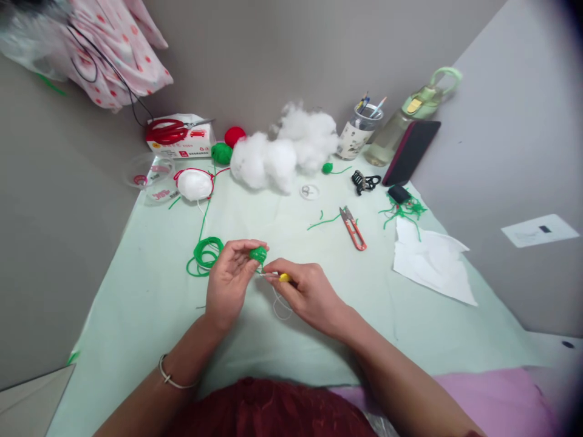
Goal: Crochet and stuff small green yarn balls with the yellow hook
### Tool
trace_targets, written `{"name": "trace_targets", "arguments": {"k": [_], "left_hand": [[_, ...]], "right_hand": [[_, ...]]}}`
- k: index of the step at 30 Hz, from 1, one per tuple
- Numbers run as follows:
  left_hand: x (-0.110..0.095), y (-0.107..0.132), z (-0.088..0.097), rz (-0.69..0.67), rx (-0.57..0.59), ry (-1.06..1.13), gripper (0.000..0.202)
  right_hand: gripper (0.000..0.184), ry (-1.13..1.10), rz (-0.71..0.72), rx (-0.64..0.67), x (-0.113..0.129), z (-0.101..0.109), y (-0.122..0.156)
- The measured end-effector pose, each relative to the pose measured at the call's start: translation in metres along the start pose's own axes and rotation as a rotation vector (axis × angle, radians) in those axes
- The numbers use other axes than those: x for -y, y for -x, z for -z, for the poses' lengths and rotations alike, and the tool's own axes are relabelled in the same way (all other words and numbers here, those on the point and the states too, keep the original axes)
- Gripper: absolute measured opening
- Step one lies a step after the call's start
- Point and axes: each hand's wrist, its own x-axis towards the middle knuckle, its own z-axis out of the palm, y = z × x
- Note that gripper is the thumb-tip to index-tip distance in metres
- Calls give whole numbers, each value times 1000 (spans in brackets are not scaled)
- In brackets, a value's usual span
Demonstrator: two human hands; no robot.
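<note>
We are pinching the small green yarn piece (259,254) between the thumb and fingers of our left hand (228,278), above the worktop (136,297), while our right hand (310,288) is grasping a yellow-handled tool (285,277), seemingly a crochet hook, its tip sitting just below the piece. For neat stitches, we should be holding the piece firmly without squashing it, steering the tip slowly so it isn't splitting strands, and leaving the coil of green yarn (197,255) lying loose beside the left hand
</note>
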Motion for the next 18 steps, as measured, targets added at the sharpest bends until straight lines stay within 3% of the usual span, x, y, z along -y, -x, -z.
{"name": "trace_targets", "arguments": {"k": [3,5,9,13,18], "left_hand": [[3,-2,2,-42,-4,52,19],[4,-3,4,-65,-8,59,22],[4,-4,6,-67,-21,43,23],[0,-3,6,-21,-29,28,22],[-5,-3,7,61,-31,-10,22]], "right_hand": [[19,5,85,-24,0,7,0],[23,35,94,-145,-4,14,-1],[28,301,-67,-337,-22,28,-2],[24,595,-89,-290,-38,37,-3],[18,713,-119,-146,-36,51,-12]]}}
